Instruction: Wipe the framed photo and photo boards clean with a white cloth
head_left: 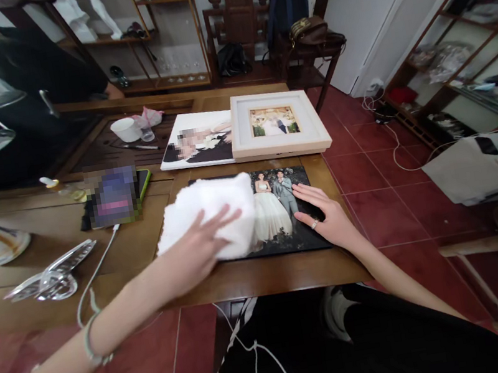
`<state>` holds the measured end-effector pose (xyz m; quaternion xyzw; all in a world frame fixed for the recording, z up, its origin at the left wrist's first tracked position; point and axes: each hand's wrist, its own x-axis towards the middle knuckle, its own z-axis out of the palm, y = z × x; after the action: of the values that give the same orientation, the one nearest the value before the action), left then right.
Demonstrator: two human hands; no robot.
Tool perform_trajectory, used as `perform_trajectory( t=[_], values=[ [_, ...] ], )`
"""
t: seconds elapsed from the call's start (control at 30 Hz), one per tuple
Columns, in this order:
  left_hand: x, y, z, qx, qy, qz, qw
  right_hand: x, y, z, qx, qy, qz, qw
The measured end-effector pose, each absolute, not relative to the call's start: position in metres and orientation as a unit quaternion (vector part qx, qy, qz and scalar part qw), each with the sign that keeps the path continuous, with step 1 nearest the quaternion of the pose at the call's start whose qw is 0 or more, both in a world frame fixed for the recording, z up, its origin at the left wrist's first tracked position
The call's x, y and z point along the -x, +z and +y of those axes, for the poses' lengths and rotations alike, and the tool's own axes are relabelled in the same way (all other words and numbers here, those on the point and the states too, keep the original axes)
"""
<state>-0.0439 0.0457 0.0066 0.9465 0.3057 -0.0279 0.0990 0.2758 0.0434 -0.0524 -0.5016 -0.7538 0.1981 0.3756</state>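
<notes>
A dark wedding photo panel [307, 237] lies flat on the wooden table in front of me, with a couple pictured on it. Over its left part is spread a white cloth [231, 195], hiding that side of the photo. My left hand [208, 240] rests on top of the cloth, its fingers stretched out and apart. At the panel's right edge, my right hand [329, 218] touches the photo with open fingers; a ring is on one of them. Behind the panel are a white-edged photo panel [195, 129] and a light wooden picture frame [315, 128], side by side.
To the left lie a phone [135, 198] with a white charging cable [96, 280], a small dropper bottle [65, 190] and a shiny silver ornament [53, 277]. A white cup [125, 130] stands farther back. Another person's dark sleeve [54, 60] shows at the far left.
</notes>
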Motion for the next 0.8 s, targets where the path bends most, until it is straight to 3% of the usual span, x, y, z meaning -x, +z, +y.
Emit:
perform_trajectory(
  t=[0.2, 0.57, 0.8],
  values=[
    [0.024, 0.011, -0.010, -0.968, 0.008, 0.214, 0.131, -0.276, -0.052, 0.044, 0.500, 0.197, -0.755, 0.377],
    [0.003, 0.006, 0.105, -0.945, -0.007, 0.318, 0.080, -0.277, -0.053, 0.044, 0.504, 0.205, -0.750, 0.375],
    [-0.019, -0.003, 0.065, -0.935, 0.005, 0.354, -0.008, -0.276, -0.053, 0.044, 0.501, 0.198, -0.755, 0.374]
  ],
)
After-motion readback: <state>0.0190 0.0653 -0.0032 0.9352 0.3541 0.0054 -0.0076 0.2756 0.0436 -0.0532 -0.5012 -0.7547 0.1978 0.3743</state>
